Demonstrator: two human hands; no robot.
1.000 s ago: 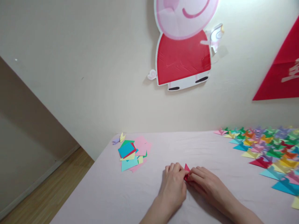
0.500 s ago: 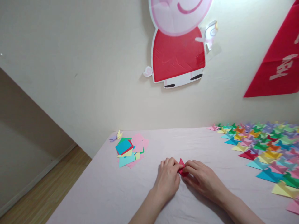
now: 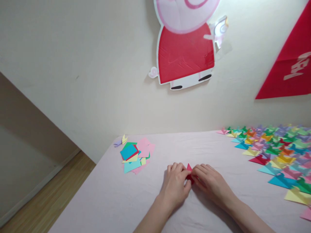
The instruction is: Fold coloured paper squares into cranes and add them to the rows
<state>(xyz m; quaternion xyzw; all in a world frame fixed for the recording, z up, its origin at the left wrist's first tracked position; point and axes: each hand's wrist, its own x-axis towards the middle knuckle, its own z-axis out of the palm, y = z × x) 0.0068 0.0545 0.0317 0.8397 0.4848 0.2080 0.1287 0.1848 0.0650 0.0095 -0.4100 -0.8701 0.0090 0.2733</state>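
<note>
A small piece of folded red paper (image 3: 189, 167) lies on the pale cloth between my two hands, its pointed tip facing the wall. My left hand (image 3: 176, 182) grips its left side, with the thumb and index finger on the paper. From the right, my right hand (image 3: 209, 179) pinches the other edge, fingers bent and close together. Most of the paper is hidden under my fingertips, so its exact folds cannot be made out.
Loose coloured paper squares (image 3: 131, 155) lie in a pile at the left, with small folded yellow and purple pieces (image 3: 123, 139) behind. Rows of folded paper figures (image 3: 282, 158) cover the right side. The wall (image 3: 97, 81) rises behind the cloth-covered surface (image 3: 102, 200).
My right fingers have closed in over the red paper, leaving less of it showing. My left thumb has shifted slightly right. The view has tilted a little.
</note>
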